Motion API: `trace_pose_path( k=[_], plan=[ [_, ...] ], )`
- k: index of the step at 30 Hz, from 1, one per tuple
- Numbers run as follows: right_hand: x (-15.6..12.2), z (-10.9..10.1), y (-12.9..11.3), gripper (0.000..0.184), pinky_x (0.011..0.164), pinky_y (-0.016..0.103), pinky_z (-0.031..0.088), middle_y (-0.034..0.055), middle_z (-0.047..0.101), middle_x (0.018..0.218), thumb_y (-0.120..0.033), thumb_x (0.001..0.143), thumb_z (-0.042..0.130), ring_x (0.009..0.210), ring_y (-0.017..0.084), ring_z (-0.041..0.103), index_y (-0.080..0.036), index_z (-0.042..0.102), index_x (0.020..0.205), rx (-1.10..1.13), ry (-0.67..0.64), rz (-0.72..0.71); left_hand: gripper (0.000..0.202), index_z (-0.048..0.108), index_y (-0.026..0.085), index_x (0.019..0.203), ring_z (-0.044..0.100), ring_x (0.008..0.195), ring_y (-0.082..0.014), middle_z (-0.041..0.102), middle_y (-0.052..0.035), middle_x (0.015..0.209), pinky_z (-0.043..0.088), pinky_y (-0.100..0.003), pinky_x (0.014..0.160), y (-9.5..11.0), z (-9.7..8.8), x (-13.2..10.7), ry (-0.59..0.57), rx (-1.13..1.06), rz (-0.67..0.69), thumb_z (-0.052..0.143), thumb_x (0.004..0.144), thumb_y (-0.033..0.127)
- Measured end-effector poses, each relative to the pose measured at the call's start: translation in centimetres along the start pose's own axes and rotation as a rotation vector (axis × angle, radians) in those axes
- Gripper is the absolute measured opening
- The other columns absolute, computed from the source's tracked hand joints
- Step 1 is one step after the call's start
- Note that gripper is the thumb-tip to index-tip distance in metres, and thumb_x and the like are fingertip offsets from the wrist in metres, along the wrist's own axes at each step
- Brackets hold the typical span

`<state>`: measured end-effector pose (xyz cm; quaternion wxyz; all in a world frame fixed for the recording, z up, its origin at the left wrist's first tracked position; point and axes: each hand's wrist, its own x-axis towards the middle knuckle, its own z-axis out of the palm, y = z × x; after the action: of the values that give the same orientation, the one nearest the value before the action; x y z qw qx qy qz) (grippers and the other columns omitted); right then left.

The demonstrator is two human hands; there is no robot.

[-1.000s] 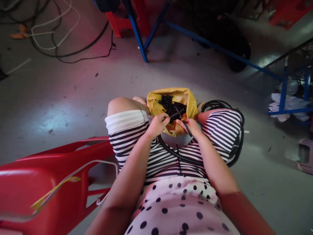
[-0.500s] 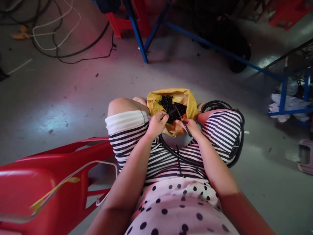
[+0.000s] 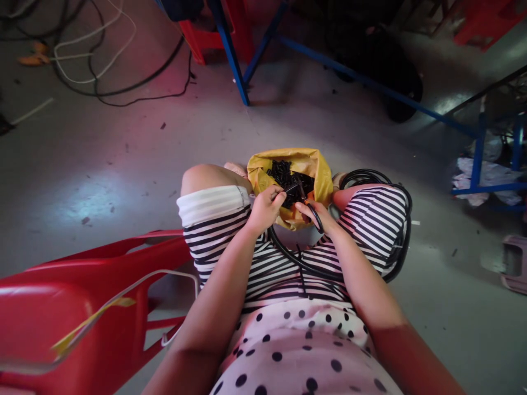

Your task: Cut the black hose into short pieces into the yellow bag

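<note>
I sit with a yellow bag [image 3: 319, 170] between my knees, holding several short black tube pieces [image 3: 284, 173]. My left hand [image 3: 264, 210] pinches the end of a black corrugated tube [image 3: 296, 258] at the bag's mouth. That tube runs across my striped lap to a coil [image 3: 397, 247] hung over my right thigh. My right hand [image 3: 319, 215] grips a small cutting tool [image 3: 307, 200] with dark handles, its tip against the tube end beside my left fingers.
A red plastic chair [image 3: 82, 307] stands at my left. Blue metal frame legs [image 3: 230, 55] and a black wheel [image 3: 397, 90] are ahead on the concrete floor. Loose cables [image 3: 102, 71] lie at far left, white rags [image 3: 489, 175] at right.
My hands shifted slightly at the bag's mouth. The right hand's tool tilted more upright and closer to the tube end held by my left fingers.
</note>
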<state>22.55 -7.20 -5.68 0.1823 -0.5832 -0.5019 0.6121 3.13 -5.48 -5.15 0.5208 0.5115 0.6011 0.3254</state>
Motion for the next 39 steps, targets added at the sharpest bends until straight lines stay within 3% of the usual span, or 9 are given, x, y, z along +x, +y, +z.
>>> trace_pose_path(
  k=[7, 23, 39],
  plan=[
    [-0.04, 0.07, -0.33, 0.053, 0.062, 0.026, 0.033, -0.0036, 0.051, 0.068, -0.071, 0.079, 0.064, 0.065, 0.013, 0.047, -0.019, 0.053, 0.080, -0.061, -0.058, 0.012, 0.023, 0.060, 0.018, 0.090, 0.050, 0.054, -0.0121, 0.052, 0.0047, 0.057, 0.039, -0.023, 0.053, 0.32, 0.02, -0.17, -0.025, 0.006, -0.025, 0.052, 0.088, 0.039],
    [-0.15, 0.27, -0.22, 0.047, 0.065, 0.026, 0.036, -0.0025, 0.054, 0.072, -0.066, 0.081, 0.063, 0.069, 0.015, 0.051, -0.020, 0.056, 0.085, -0.113, -0.042, 0.045, 0.021, 0.059, 0.018, 0.089, 0.049, 0.052, -0.0118, 0.051, 0.0052, 0.055, 0.038, -0.022, 0.051, 0.46, 0.08, -0.31, -0.076, 0.030, -0.042, 0.052, 0.088, 0.038],
    [-0.12, 0.27, -0.06, 0.050, 0.060, 0.026, 0.039, -0.0016, 0.057, 0.061, -0.068, 0.084, 0.060, 0.058, 0.014, 0.053, -0.020, 0.055, 0.074, -0.108, -0.058, 0.047, 0.022, 0.059, 0.018, 0.087, 0.046, 0.049, -0.0110, 0.048, 0.0062, 0.053, 0.036, -0.022, 0.050, 0.63, -0.09, -0.29, -0.116, 0.058, -0.051, 0.052, 0.088, 0.039]
  ],
)
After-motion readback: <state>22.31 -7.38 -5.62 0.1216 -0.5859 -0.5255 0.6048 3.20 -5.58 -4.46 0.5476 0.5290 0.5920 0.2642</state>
